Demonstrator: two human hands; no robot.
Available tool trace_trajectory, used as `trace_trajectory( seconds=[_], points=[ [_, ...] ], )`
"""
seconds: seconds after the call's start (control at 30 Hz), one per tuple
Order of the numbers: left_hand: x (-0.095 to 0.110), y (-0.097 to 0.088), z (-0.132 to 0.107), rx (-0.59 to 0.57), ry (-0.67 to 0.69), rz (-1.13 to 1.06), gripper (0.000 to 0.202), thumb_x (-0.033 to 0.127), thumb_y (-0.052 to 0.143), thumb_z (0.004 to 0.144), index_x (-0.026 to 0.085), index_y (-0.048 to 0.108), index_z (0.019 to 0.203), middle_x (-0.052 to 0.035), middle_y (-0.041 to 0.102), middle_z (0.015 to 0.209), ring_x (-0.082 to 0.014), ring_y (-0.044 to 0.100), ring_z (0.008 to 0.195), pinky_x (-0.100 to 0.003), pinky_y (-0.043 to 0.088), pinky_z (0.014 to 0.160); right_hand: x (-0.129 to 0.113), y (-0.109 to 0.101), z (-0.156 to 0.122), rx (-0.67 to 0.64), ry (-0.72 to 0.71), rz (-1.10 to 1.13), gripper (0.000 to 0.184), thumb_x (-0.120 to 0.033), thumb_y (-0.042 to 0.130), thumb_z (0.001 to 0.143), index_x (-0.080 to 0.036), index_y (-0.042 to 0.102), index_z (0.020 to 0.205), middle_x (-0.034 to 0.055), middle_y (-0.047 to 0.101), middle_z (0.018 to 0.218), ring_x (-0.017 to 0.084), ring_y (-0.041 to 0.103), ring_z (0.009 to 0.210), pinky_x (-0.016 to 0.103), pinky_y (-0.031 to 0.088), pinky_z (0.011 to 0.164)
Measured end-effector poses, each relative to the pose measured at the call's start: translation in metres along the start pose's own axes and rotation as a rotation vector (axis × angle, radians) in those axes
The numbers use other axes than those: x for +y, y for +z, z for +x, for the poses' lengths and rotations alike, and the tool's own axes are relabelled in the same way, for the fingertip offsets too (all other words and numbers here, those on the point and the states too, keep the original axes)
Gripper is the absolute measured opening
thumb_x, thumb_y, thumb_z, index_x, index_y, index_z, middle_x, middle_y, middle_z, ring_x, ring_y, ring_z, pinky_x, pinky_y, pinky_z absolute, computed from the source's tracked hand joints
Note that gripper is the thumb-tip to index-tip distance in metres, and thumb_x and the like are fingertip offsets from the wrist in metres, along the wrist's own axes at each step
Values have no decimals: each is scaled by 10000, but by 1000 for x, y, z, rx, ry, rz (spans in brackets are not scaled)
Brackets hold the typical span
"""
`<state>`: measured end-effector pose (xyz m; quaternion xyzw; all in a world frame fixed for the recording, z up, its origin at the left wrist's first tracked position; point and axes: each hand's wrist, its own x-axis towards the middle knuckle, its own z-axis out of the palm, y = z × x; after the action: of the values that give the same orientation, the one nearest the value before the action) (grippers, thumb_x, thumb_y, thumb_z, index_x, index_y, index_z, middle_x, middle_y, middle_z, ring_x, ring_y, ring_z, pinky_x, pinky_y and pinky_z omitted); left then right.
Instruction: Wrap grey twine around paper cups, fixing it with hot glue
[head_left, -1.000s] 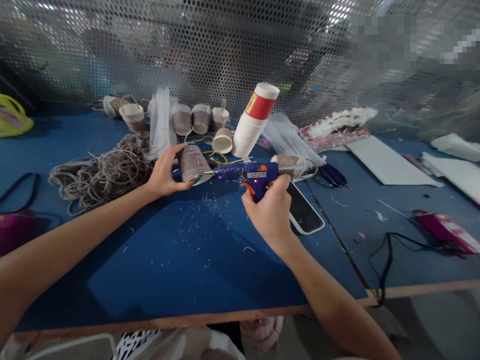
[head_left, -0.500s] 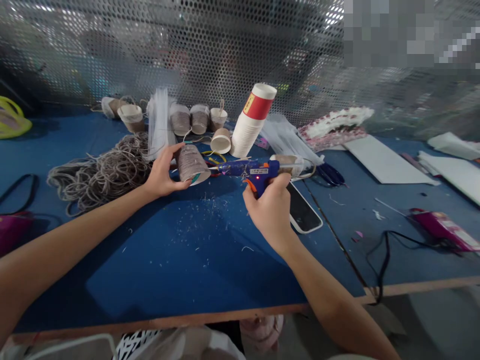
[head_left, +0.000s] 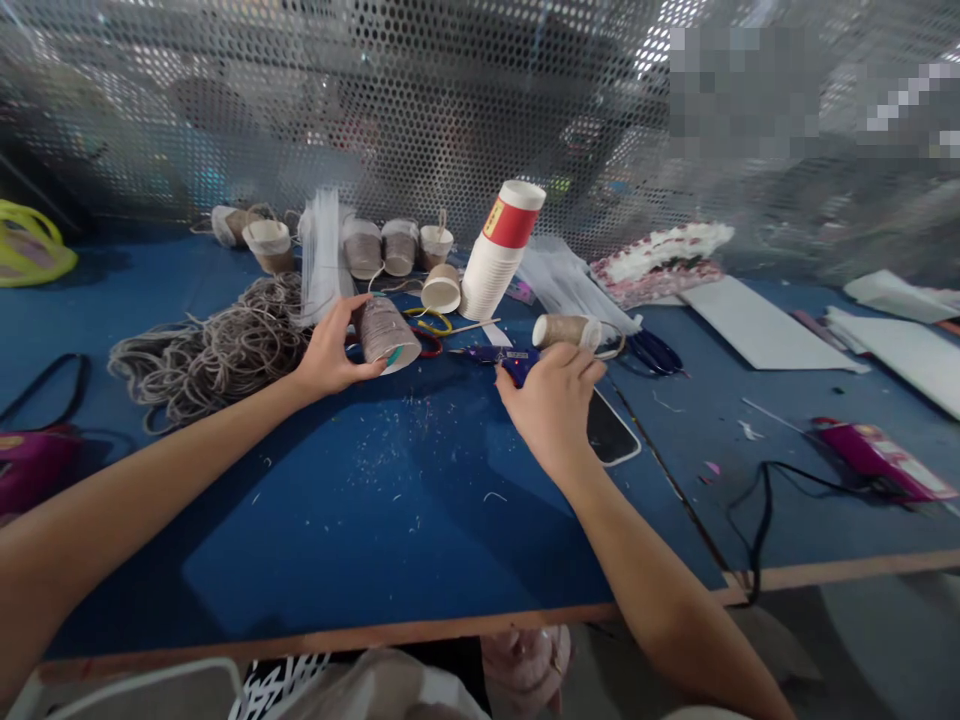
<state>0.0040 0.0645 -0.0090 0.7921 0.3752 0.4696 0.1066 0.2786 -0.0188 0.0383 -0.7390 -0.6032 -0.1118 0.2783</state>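
Observation:
My left hand [head_left: 337,350] is closed around a paper cup wrapped in grey cord [head_left: 386,330], which lies tilted with its open rim toward the lower right. A bit of teal shows at the rim. My right hand [head_left: 555,400] is closed over the handle of a blue hot glue gun [head_left: 499,355], low at the table, its nozzle pointing left toward the cup. The handle is mostly hidden by my fingers. Behind the gun lie a spool of beige thread [head_left: 566,331] and red and yellow scissors [head_left: 429,325]. A phone [head_left: 611,430] is partly under my right hand.
A heap of grey cord [head_left: 217,350] lies left. Behind stand a tall stack of paper cups [head_left: 491,270], several wrapped cups [head_left: 362,248] and clear plastic strips [head_left: 322,255]. White boards [head_left: 742,325] and a magenta tool with a black cable [head_left: 877,460] lie right.
My right hand has lowered the glue gun toward the table, rolling over its handle, and its nozzle has moved away from the cup. The left hand still holds the cup.

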Motion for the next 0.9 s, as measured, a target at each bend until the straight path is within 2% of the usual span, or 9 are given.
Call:
trace_trajectory(
  seconds=[0.07, 0.13, 0.23, 0.3, 0.4, 0.5, 0.7, 0.9],
  points=[
    [2, 0, 1, -1, -17, -10, 766, 459, 767, 659, 184, 475, 1311, -138, 617, 1193, -269, 646, 1014, -347, 637, 709, -8, -11, -5, 110, -171, 103, 437, -322, 601, 824, -86, 450, 1159, 303, 531, 1235, 461, 479, 1229, 688, 362, 1010],
    [3, 1, 1, -3, -36, -18, 759, 459, 769, 656, 177, 480, 1298, -147, 619, 1200, -283, 644, 1048, -346, 634, 713, -16, -21, -12, 129, -398, 300, 438, -304, 540, 867, -151, 411, 1256, 239, 524, 1348, 390, 473, 1288, 631, 351, 1065],
    [4, 1, 1, -6, -68, -19, 728, 445, 773, 654, 183, 493, 1273, -137, 628, 1186, -276, 646, 1049, -338, 630, 711, -29, -25, -26, -74, -695, 541, 444, -285, 504, 897, -228, 384, 1320, 153, 508, 1470, 311, 492, 1306, 544, 388, 1045],
    [3, 1, 1, -10, -81, -21, 721, 445, 777, 653, 189, 496, 1266, -130, 629, 1184, -268, 653, 1030, -350, 628, 725, -36, -22, -35, -270, -780, 610, 401, -292, 484, 922, -244, 389, 1309, 125, 485, 1517, 279, 524, 1254, 511, 396, 1015],
    [2, 1, 1, -16, -74, -34, 751, 474, 791, 636, 181, 498, 1263, -146, 626, 1196, -285, 654, 1041, -386, 626, 761, -44, -14, -43, -485, -767, 623, 352, -330, 436, 962, -255, 391, 1303, 92, 478, 1536, 251, 541, 1160, 483, 387, 992],
    [2, 1, 1, -12, -68, -37, 752, 493, 787, 639, 165, 506, 1255, -164, 625, 1202, -303, 646, 1071, -400, 626, 769, -46, -7, -44, -571, -713, 600, 313, -359, 423, 973, -250, 415, 1266, 67, 471, 1544, 247, 509, 1136, 473, 361, 1001],
    [4, 1, 1, -5, -61, -37, 723, 484, 776, 656, 179, 504, 1251, -135, 636, 1136, -257, 652, 969, -359, 633, 696, -43, -4, -41, -614, -648, 549, 273, -369, 467, 943, -233, 444, 1178, 54, 428, 1576, 268, 419, 1172, 471, 333, 1021],
    [4, 2, 1, 2, -58, -16, 729, 474, 781, 646, 184, 495, 1251, -139, 632, 1180, -272, 657, 1018, -362, 635, 717, -45, -6, -45, -558, -704, 545, 368, -390, 449, 964, -223, 416, 1291, 69, 495, 1523, 265, 467, 1145, 453, 339, 1014]
  ],
)
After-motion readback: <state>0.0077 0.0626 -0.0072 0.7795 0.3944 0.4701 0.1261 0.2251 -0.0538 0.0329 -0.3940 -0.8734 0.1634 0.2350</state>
